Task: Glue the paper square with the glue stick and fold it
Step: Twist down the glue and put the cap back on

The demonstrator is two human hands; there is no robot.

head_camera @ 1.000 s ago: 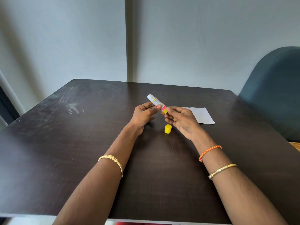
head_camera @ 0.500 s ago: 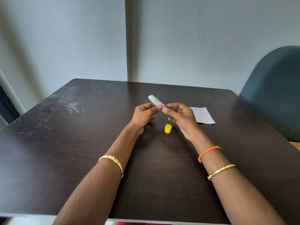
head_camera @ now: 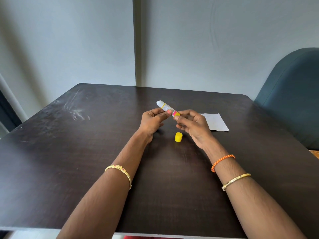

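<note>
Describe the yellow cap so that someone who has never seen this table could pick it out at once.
Start at the dark wooden table and find the two hands holding the glue stick near its middle. Just below them, nearer the person, the yellow cap stands alone on the wood. It is the only small, plain yellow cylinder there; the white paper lies flat to its right.

paper square [head_camera: 215,122]: near corner behind right hand [head_camera: 193,125] | chair [head_camera: 293,100]: cut by frame edge

White glue stick [head_camera: 168,109] banded yellow and pink; plain yellow cap [head_camera: 178,137]; white paper square [head_camera: 215,121]; dark brown wood-grain table [head_camera: 86,152]; teal chair [head_camera: 293,94]; orange braided bracelet [head_camera: 222,161].
</note>
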